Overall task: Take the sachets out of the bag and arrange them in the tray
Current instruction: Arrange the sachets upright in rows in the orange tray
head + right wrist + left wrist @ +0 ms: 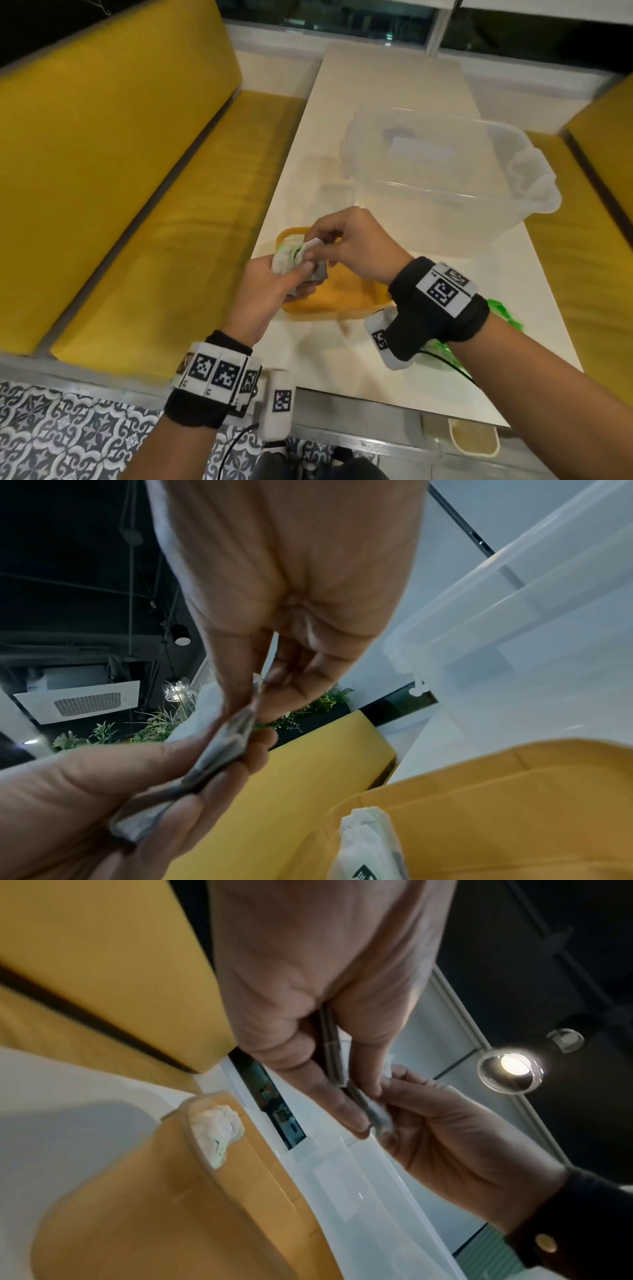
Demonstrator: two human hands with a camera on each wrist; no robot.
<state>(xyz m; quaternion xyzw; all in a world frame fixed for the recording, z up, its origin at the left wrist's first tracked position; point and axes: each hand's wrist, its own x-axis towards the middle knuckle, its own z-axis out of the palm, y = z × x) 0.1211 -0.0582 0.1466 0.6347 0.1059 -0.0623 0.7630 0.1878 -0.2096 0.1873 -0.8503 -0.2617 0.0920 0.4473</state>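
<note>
Both hands hover over the yellow tray (342, 301) near the table's front edge. My left hand (298, 274) grips a small stack of white and green sachets (291, 262) between thumb and fingers. My right hand (322, 245) pinches the end of the top sachet (255, 704) of that stack. In the left wrist view the right fingers (404, 1085) hold the sachet's tip (377, 1115). One white sachet (215, 1131) lies in the tray's far left corner, also seen as the sachet (369, 840) in the right wrist view. The green bag (503, 311) lies crumpled behind my right wrist.
A large clear plastic bin (445, 164) stands on the white table (376, 85) just beyond the tray. Yellow padded benches (120, 171) run along both sides of the table. A patterned tile floor (68, 438) shows at the lower left.
</note>
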